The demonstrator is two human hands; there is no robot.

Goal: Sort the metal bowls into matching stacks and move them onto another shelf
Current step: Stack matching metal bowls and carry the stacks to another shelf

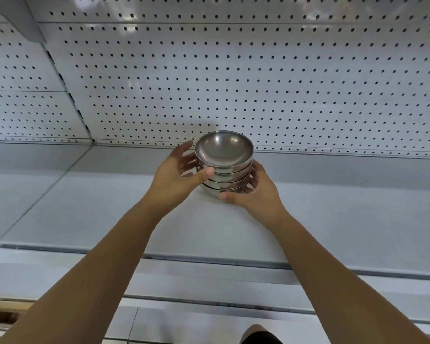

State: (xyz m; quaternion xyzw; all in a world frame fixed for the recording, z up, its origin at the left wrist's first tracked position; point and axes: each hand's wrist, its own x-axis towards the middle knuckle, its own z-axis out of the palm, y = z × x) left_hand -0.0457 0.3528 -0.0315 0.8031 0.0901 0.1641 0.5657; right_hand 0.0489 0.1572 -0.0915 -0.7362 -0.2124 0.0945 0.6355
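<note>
Four nested round steel bowls (224, 165) stand on the pale grey shelf (333, 207); left hand (178, 177) and right hand (255, 194) clasp opposite sides, likely steadying the stack.

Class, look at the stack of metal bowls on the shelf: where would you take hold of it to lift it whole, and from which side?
Grip the stack of metal bowls low on its curved sides, from left and right at once, as the left hand and right hand do. The nested bowls are loose, so holding the bottom bowl probably carries them all.
</note>
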